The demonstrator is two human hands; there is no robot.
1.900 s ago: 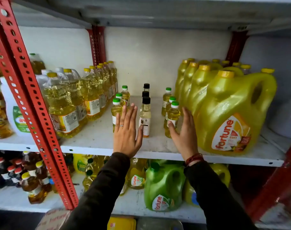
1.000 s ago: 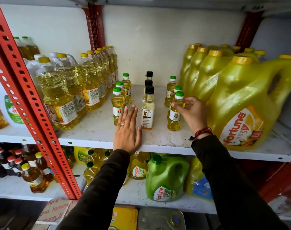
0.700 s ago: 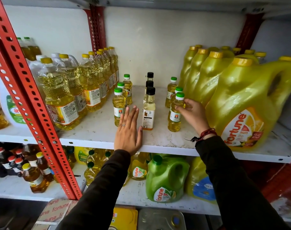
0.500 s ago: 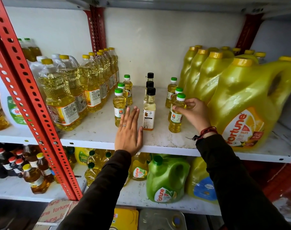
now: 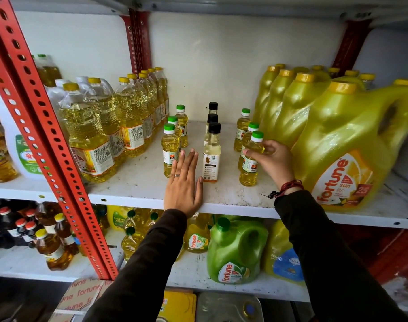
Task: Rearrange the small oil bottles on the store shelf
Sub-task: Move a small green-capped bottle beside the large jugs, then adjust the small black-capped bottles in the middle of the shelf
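Three short rows of small oil bottles stand on the white shelf (image 5: 138, 182). The left row has green caps, with its front bottle (image 5: 170, 149) beside my fingertips. The middle row has black caps, led by a clear bottle (image 5: 212, 154). The right row has green caps. My right hand (image 5: 271, 159) grips the shoulder of the front right bottle (image 5: 249, 166), which stands on the shelf. My left hand (image 5: 184, 182) lies flat, fingers together, palm down on the shelf between the left and middle rows.
Large yellow Fortune jugs (image 5: 351, 145) crowd the right side, close behind my right hand. Medium yellow-capped oil bottles (image 5: 89, 133) line the left. A red perforated upright (image 5: 35, 108) crosses the left foreground. The lower shelf holds a green jug (image 5: 235, 254) and more bottles.
My right hand rose from the shelf and closed on the front right green-capped bottle, shifting it slightly. My left hand stayed flat on the shelf. The view moved closer.
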